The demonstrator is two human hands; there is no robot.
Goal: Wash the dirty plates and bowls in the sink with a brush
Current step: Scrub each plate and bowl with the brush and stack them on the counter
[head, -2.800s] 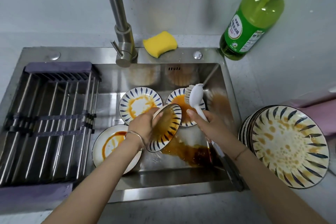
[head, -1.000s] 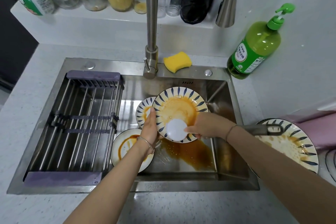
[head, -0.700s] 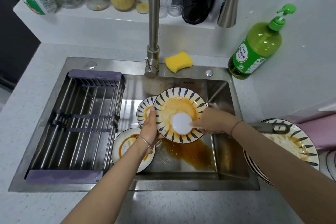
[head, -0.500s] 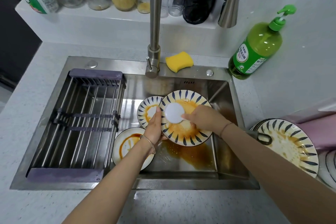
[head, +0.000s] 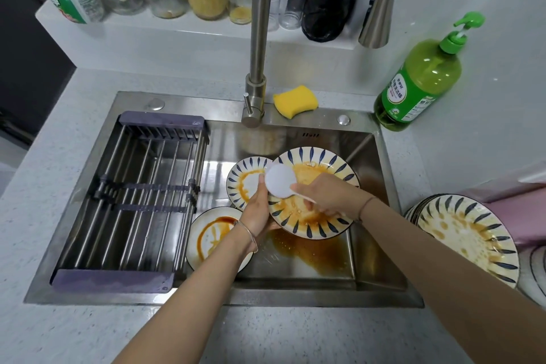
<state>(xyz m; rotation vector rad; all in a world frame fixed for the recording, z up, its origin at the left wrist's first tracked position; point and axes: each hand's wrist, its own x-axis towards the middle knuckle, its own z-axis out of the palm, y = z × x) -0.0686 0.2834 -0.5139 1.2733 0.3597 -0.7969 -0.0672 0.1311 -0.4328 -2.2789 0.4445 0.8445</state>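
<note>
Could slip and crack on the sink (head: 295, 294): saucy plate (head: 313, 216) held tilted above it by just 1 edge. Could splash brown sauce (head: 310, 251) out if scrubbed too hard. Gripping the plate's left edge with the left hand (head: 258, 213), fingers curled round it. Holding the white brush (head: 280, 180) tight in the right hand (head: 328, 198), head pressed on the plate's far left part. 2 more dirty plates (head: 246, 183) low in the sink, left; a dirty stack (head: 466, 233) on the surface (head: 295, 334), right.

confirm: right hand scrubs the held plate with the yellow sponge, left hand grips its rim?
No: the head view shows the right hand scrubbing the plate with a white brush; the yellow sponge lies by the faucet. Left hand grips the rim.
</note>
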